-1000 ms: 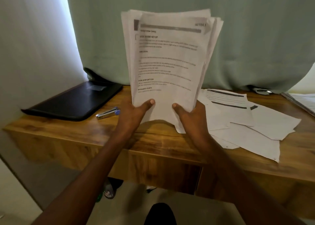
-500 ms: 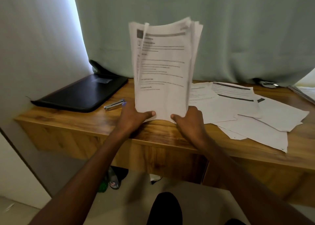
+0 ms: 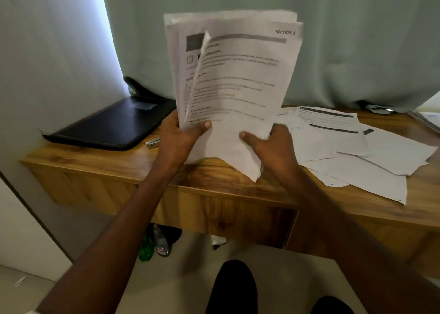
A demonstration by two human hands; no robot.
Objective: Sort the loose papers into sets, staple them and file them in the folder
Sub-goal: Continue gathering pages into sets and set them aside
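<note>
The stack of papers (image 3: pixel 238 82) has lifted off the desk (image 3: pixel 95 166) again, front sheet peeling away. Left hand (image 3: pixel 181 139) and right hand (image 3: pixel 273 147) grip its bottom edge; folder (image 3: pixel 114 123) and what seems a stapler (image 3: pixel 152 142) lie left.

A brown wooden desk (image 3: pixel 100 168) stands near a green curtain (image 3: pixel 357 39). Bright light comes in on the left. The floor (image 3: pixel 166 282) below is pale.
</note>
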